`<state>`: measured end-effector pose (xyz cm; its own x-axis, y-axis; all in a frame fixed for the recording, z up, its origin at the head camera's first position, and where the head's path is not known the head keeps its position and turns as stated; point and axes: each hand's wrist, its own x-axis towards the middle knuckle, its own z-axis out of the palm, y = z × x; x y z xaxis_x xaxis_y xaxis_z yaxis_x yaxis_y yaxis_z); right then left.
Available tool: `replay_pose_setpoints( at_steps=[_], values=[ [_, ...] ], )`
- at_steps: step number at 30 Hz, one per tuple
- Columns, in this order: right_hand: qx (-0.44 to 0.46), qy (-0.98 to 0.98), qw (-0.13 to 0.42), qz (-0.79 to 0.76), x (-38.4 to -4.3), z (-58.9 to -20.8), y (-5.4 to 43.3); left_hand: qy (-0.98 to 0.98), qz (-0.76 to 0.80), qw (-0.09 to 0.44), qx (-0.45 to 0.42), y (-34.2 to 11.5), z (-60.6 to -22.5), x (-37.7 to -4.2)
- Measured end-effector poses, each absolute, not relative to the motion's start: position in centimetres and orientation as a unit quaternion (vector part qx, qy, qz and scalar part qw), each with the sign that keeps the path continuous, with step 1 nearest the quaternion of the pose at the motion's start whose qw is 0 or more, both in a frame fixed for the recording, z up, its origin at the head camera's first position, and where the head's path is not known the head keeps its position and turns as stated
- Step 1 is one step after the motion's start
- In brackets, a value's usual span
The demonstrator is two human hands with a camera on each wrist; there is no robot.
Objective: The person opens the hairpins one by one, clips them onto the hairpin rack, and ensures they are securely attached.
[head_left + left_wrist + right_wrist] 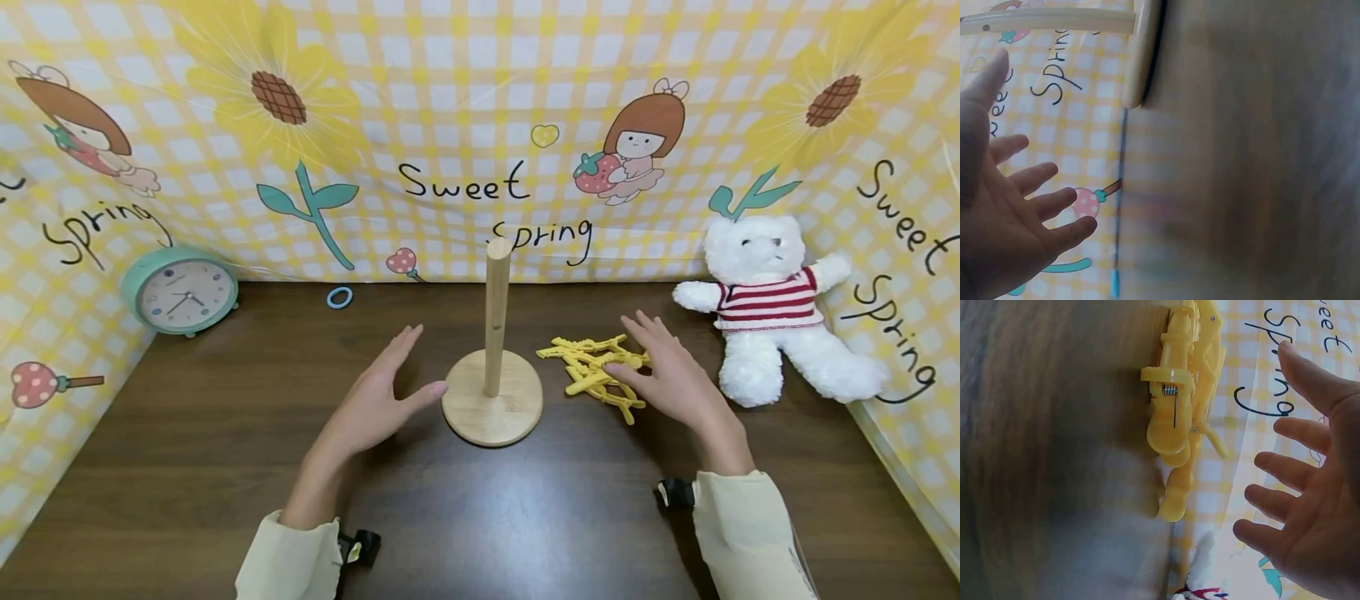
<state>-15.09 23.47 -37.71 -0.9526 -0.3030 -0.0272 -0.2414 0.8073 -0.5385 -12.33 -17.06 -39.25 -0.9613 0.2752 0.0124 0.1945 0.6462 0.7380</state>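
A wooden paper towel stand (pixel 517 410), with a round base and an upright rod, stands at mid-table in the head view. Left of its base is my left hand (pixel 372 408), fingers spread and holding nothing, the thumb tip overlapping the base's edge in this view. Just right of the stand lies a loose pile of yellow plastic alligator hair clips (pixel 592 375); the right wrist view shows a metal spring in one clip (pixel 1172 406). My right hand (pixel 675 383) hovers by the pile's right side, fingers extended with nothing in them, hiding part of the clips.
A small blue ring (pixel 340 297) lies near the table's back edge. At the back left stands a green alarm clock (pixel 187 293). A white teddy bear (pixel 765 304) in a striped shirt sits to the right. Yellow checked cloth (pixel 450 100) walls the table's back and sides.
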Motion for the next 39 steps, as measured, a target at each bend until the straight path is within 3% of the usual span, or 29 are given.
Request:
replay_pose_setpoints(
  at_steps=[20,30,39],
  values=[
    [-0.122,0.945,0.055,-0.297,-15.7,-39.3,25.1,0.842,0.513,0.084,0.145,-15.3,-42.2,-12.8],
    [-0.114,0.954,0.045,-0.272,-15.9,-39.3,25.6,0.857,0.488,0.07,0.148,-14.1,-43.0,-12.8],
    [-0.119,0.962,0.017,-0.247,-16.1,-39.3,25.7,0.861,0.471,0.102,0.163,-14.6,-43.5,-12.3]
  ],
)
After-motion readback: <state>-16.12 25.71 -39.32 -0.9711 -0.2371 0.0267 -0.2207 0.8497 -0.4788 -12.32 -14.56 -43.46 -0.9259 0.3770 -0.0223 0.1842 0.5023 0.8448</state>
